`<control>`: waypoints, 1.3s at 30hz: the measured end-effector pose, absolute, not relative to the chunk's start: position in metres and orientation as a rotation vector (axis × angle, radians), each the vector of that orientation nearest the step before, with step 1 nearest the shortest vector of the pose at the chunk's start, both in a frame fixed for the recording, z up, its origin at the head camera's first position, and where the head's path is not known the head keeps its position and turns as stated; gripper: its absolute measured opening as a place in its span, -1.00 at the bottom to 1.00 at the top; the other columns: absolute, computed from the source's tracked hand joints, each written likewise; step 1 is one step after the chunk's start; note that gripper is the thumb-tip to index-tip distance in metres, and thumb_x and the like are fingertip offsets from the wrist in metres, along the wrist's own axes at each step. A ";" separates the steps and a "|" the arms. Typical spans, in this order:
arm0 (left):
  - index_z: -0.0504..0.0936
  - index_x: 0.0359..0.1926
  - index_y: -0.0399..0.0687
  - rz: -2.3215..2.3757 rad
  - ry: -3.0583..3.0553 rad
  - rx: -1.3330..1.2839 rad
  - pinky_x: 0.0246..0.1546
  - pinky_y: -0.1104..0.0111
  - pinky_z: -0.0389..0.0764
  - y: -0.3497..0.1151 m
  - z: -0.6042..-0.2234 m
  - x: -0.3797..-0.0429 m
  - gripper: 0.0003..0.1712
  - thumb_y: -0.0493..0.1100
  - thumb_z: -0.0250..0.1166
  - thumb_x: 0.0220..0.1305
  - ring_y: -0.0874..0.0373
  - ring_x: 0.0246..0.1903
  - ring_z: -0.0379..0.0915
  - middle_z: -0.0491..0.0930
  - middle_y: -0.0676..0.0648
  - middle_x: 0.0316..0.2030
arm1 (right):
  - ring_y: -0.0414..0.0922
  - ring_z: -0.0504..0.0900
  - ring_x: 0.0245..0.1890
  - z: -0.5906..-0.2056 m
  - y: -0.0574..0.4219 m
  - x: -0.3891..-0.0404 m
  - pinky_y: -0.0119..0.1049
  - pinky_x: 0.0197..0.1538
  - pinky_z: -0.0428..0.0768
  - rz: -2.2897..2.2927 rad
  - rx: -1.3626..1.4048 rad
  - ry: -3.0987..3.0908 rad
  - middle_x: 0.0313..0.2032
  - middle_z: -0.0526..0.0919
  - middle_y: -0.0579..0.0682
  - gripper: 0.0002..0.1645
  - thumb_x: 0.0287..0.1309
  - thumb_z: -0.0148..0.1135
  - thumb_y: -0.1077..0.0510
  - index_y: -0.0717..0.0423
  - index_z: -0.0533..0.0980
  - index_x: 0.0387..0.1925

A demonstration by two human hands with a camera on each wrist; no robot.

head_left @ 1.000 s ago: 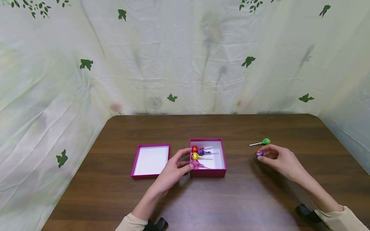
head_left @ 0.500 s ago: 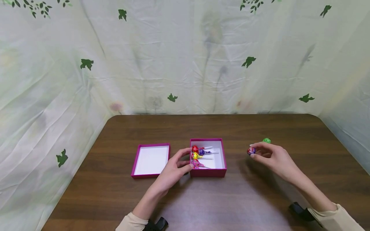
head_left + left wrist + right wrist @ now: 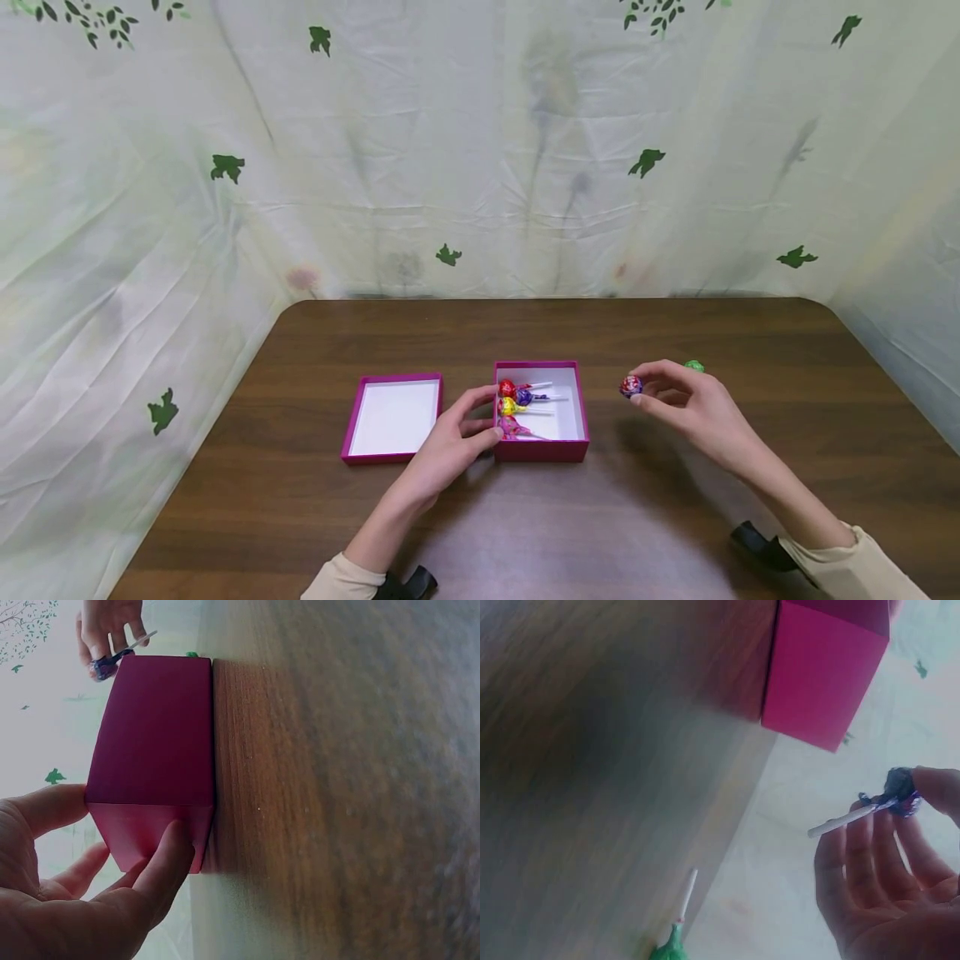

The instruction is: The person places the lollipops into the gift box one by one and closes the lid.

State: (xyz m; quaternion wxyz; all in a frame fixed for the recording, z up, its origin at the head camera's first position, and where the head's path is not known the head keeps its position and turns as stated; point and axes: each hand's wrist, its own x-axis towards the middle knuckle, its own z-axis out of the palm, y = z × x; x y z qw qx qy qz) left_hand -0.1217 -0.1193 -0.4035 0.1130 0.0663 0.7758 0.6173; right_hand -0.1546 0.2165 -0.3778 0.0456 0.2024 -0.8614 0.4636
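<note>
Between thumb and fingers, my right hand pinches a purple-wrapped lollipop by its candy head, right of the box. Its white stick sticks out in the right wrist view. My left hand rests its extended fingertips on the left wall of the open magenta box. Inside lie several wrapped lollipops in a column: a red one, a dark blue one, a yellow one and a pink one, sticks pointing right.
A green lollipop lies on the brown table behind my right hand, mostly hidden in the head view. The magenta-edged lid lies left of the box, white inside up. A pale curtain hangs behind the table.
My right hand has moved left toward the box, carrying the purple lollipop. My left hand and the box have stayed in place.
</note>
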 end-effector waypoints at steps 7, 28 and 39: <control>0.32 0.41 0.07 1.811 2.281 0.193 0.11 -0.02 0.49 -0.119 -0.405 -0.122 -0.36 -0.17 0.27 0.34 -0.16 0.20 0.40 0.29 -0.12 0.37 | -0.11 0.67 -0.20 -0.379 0.206 -0.153 -0.36 -0.12 0.62 1.523 0.693 -2.562 -0.16 0.67 -0.13 -0.67 0.22 0.35 0.15 -0.08 0.57 0.02; 0.31 0.41 0.08 1.820 2.270 0.182 0.10 -0.02 0.49 -0.119 -0.405 -0.123 -0.35 -0.15 0.28 0.33 -0.14 0.21 0.38 0.28 -0.11 0.37 | -0.12 0.64 -0.19 -0.366 0.169 -0.158 -0.27 -0.05 0.60 1.668 0.776 -2.491 -0.11 0.66 -0.19 -0.61 0.14 0.42 0.22 -0.10 0.58 0.01; 0.31 0.41 0.08 1.819 2.275 0.173 0.11 -0.02 0.49 -0.118 -0.404 -0.123 -0.34 -0.15 0.28 0.33 -0.14 0.20 0.39 0.28 -0.11 0.38 | -0.05 0.65 -0.18 -0.364 0.146 -0.166 -0.18 -0.09 0.64 1.826 0.857 -2.444 -0.13 0.67 -0.09 -0.67 0.15 0.42 0.15 -0.07 0.60 -0.03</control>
